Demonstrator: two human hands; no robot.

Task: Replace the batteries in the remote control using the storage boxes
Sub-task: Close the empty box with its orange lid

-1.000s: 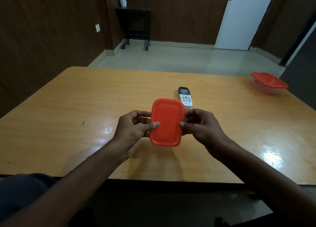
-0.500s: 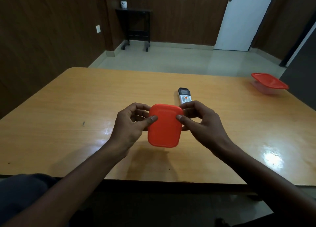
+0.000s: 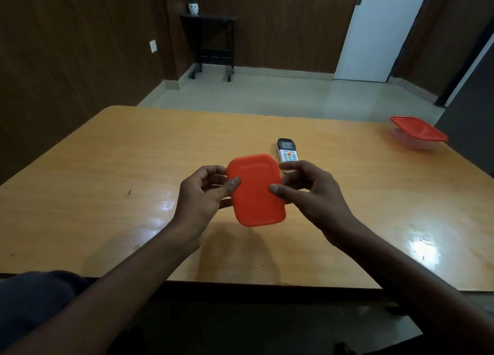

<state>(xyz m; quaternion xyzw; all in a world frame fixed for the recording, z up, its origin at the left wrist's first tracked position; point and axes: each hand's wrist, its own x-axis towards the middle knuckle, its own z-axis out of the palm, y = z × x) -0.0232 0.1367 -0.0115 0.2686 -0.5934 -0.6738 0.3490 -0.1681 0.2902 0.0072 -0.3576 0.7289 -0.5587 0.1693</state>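
1. Small orange rectangular plastic storage box (image 3: 256, 190), lid facing camera, held in the air above the glossy wooden surface (image 3: 107, 173), tilted up toward the head.
2. Left hand (image 3: 204, 194) grasping the box's left edge, thumb on the lid, fingers curled behind; right hand (image 3: 307, 187) grasping the right edge the same way. Looks like a two-sided grip to pry the lid off, probably for batteries; contents not visible.
3. White remote control with dark screen and orange button (image 3: 287, 151) lies face up on the surface just behind the box, partly hidden by the right hand; untouched, back cover not in view.
4. Second clear plastic storage box with red lid (image 3: 417, 133) sits closed at the far right edge, well apart, likely for the other batteries.
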